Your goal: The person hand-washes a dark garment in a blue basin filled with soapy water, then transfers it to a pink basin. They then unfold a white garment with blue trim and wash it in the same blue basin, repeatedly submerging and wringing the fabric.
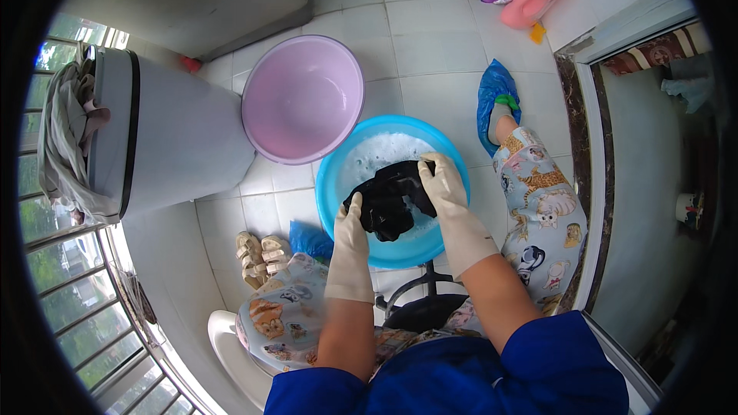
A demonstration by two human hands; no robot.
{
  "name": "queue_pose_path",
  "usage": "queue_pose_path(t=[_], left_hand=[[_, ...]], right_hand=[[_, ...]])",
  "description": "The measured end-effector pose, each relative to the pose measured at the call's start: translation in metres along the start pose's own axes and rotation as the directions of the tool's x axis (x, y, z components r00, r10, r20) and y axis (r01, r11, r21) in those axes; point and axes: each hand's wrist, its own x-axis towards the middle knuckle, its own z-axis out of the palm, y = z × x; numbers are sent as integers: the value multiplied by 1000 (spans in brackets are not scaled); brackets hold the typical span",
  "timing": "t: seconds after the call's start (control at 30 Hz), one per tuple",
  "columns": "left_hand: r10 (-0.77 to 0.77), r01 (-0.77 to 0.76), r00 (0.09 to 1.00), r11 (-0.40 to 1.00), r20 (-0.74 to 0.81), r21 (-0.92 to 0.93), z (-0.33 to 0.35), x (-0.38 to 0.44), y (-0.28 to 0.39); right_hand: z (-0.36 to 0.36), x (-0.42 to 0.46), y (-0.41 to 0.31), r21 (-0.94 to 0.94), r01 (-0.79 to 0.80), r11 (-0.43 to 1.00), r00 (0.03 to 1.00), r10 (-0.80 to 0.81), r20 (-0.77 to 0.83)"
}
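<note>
A wet black garment [387, 203] is stretched between my two hands above a blue plastic basin [394, 260]. My left hand [351, 220], in a cream rubber glove, grips its left end. On the other side my right hand [441, 180], gloved the same way, pinches the upper right corner. White suds and soapy water [398, 147] show in the basin behind the cloth. Part of the garment hangs low towards the water; whether it touches is hard to tell.
A pink-purple basin [302, 98] stands beyond the blue one, their rims overlapping in view. At left is a grey bin-like container [184, 121] topped with cloths [66, 138]. Sandals [262, 256] sit by my covered foot. A pink detergent bottle [533, 0] lies far right, near a doorway.
</note>
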Motion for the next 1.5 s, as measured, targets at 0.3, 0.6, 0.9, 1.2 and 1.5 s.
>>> queue_pose_path(t=[0.3, 0.6, 0.9, 1.2, 1.5], left_hand=[[422, -196, 903, 227, 85, 954, -12, 93, -23], [113, -156, 982, 11, 154, 988, -21, 122, -29], [145, -22, 987, 562, -73, 827, -18, 36, -27], [443, -479, 862, 872, 247, 104, 5, -80, -16], [314, -323, 938, 946, 150, 38, 49, -145, 67]], right_hand=[[49, -25, 42, -608, 438, 663, 855, -99, 509], [53, 37, 24, -568, 461, 682, 870, -222, 440], [17, -26, -18, -286, -216, 934, 906, 301, 299], [-27, -136, -80, 181, 287, 941, 943, -311, 118], [-92, -171, -94, 314, 508, 802, 822, -560, 99]])
